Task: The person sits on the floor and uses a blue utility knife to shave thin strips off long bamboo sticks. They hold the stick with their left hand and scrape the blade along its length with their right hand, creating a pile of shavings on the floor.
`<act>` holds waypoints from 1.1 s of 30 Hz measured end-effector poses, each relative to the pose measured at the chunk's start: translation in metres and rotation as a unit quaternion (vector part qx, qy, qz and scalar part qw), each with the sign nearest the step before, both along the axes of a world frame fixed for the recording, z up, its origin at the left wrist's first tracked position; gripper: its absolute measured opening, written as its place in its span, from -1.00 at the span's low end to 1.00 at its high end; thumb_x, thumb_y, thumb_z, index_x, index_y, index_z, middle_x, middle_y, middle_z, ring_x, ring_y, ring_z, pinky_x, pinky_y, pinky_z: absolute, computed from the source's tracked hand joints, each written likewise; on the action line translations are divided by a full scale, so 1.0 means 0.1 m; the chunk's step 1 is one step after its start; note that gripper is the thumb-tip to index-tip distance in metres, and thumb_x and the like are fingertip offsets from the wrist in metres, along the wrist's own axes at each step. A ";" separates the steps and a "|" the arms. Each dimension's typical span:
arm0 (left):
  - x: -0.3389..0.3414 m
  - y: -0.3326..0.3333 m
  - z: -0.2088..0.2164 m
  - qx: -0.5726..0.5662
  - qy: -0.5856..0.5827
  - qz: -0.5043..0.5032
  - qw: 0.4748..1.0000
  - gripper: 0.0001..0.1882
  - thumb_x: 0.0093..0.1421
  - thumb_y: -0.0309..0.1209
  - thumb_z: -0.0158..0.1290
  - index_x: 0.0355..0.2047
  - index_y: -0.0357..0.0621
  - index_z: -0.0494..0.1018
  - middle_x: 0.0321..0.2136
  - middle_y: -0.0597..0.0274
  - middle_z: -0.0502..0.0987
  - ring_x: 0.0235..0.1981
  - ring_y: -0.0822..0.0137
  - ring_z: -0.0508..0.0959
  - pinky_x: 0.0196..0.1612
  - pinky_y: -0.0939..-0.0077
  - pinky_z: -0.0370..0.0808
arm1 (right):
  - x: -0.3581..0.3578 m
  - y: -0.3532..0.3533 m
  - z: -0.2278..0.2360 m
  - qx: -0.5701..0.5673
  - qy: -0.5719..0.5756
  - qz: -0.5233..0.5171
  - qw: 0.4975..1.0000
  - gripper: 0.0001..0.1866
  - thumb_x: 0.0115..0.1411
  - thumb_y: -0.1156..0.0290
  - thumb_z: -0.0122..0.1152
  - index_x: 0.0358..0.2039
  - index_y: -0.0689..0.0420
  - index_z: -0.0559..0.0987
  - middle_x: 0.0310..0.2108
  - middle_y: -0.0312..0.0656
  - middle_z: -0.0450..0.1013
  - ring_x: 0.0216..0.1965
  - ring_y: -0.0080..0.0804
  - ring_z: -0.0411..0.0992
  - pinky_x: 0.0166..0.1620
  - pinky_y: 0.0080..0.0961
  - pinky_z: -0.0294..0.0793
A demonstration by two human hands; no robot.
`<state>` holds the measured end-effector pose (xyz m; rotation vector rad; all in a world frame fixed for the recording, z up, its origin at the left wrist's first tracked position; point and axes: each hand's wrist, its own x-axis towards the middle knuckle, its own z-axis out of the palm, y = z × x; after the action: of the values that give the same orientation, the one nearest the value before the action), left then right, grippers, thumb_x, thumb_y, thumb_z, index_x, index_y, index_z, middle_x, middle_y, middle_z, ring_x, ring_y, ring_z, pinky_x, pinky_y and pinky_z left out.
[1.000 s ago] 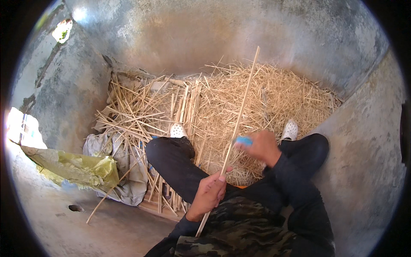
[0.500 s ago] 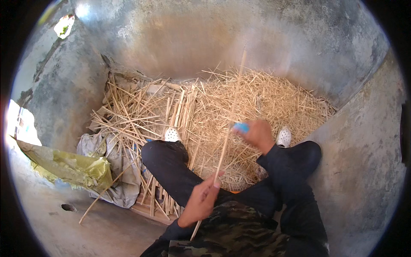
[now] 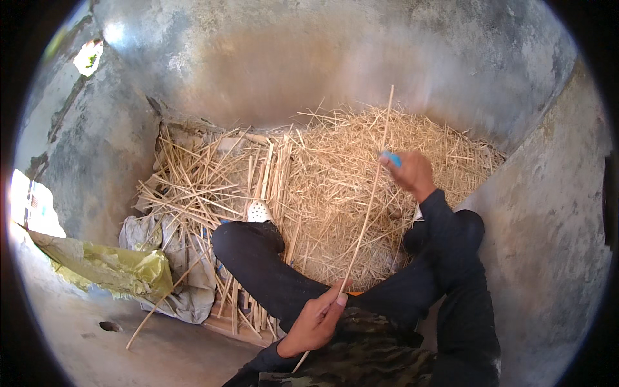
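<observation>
A long thin bamboo stick (image 3: 369, 222) slants from my lap up and to the right, its far tip over the shavings. My left hand (image 3: 316, 321) is closed round its lower part, the thumb lying along it, and the near end sticks out below the hand. My right hand (image 3: 413, 175) is closed round a small blue-handled knife (image 3: 391, 158). Its short dark tip touches or nearly touches the upper part of the stick; I cannot tell which. Most of the handle is hidden by the fingers.
A heap of pale shavings (image 3: 335, 174) lies between my legs and the concrete wall (image 3: 290, 64). Loose sticks (image 3: 193, 174) are piled at the left, with flat split strips (image 3: 274, 171) beside them. A grey cloth (image 3: 196, 287) and a yellow-green sack (image 3: 145, 267) lie nearer left.
My right hand with the knife has moved up and right along the stick, away from my left hand. The stick tilts more to the right, and my left hand has shifted slightly right and down.
</observation>
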<state>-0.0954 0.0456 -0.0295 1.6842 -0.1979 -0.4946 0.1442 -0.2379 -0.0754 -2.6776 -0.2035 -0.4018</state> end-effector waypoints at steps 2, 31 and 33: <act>-0.04 0.00 -0.01 -0.012 -0.003 0.012 1.000 -0.54 0.39 -0.28 -0.18 0.15 -0.39 0.26 -0.54 0.43 0.33 -0.50 0.63 0.24 -0.36 0.72 0.25 | 0.34 -0.20 0.14 -0.014 0.010 -0.086 0.996 -0.10 0.08 -0.51 -0.25 -0.73 0.17 0.51 -0.77 -0.09 0.35 -0.70 -0.18 0.37 -0.59 -0.16 0.26; 0.16 0.12 -0.18 0.172 -0.177 0.096 0.964 -0.60 0.24 -0.51 -0.07 0.09 -0.41 0.29 -0.64 -0.25 0.36 -0.59 -0.11 0.51 -0.57 0.34 0.36 | -1.13 0.88 -0.03 -0.051 0.085 0.249 0.964 -0.21 -0.09 -0.49 0.05 -0.74 0.11 0.56 -0.83 -0.07 0.34 -0.71 -0.08 0.40 -0.57 -0.22 0.35; 0.23 0.14 -0.11 0.176 -0.195 0.104 0.959 -0.60 0.24 -0.52 -0.08 0.09 -0.41 0.29 -0.63 -0.28 0.36 -0.55 -0.19 0.50 -0.56 0.30 0.37 | -1.03 0.91 0.03 -0.052 0.055 0.244 0.967 -0.22 -0.09 -0.48 0.07 -0.77 0.11 0.54 -0.83 -0.06 0.34 -0.73 -0.10 0.39 -0.58 -0.21 0.34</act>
<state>-0.0727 0.0599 -0.0409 2.1176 -0.2257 -0.0318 0.0411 -0.1465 -0.0726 -2.6167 -0.8458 -0.0883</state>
